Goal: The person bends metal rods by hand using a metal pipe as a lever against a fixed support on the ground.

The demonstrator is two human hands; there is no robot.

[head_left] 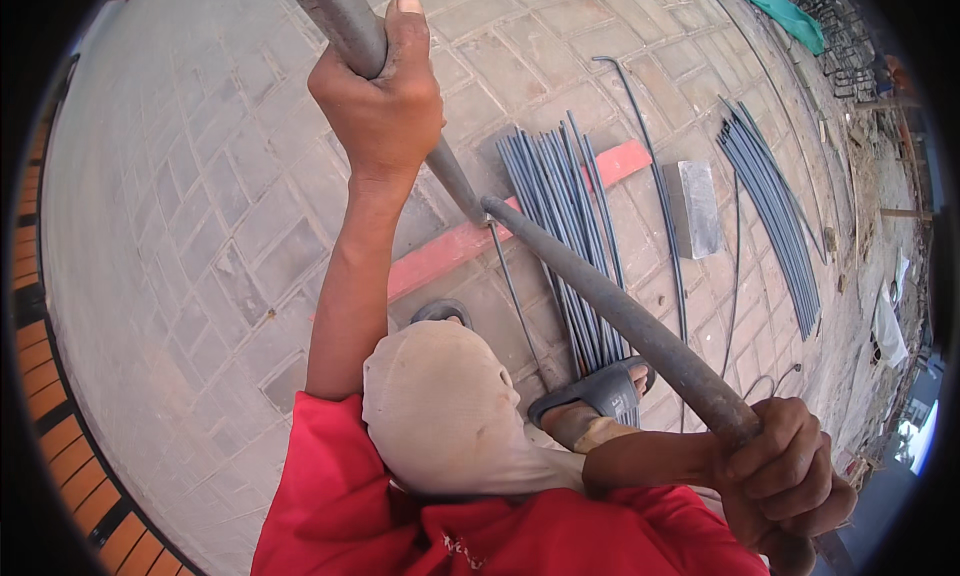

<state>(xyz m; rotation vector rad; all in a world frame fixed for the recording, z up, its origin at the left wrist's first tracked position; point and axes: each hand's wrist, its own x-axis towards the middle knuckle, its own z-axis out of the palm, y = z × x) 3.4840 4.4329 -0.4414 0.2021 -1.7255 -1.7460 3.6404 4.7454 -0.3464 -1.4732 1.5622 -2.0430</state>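
My left hand is wrapped round a thick grey metal pipe handle, thumb lying along it, with the arm stretched out ahead. Low at the right, my right hand grips the end of a second pipe handle. The two handles meet at a small joint, spread wide apart like a long-handled bolt cutter. A thin steel rod runs from just below that joint toward my feet; whether it is clamped there cannot be made out. Beside it lies a bundle of cut steel rods.
The bundle crosses a red painted bar. My sandalled foot is at the bundle's near end. Farther right are a bent rod, a grey block and a second rod bundle. Green cloth lies at the far right on the paving.
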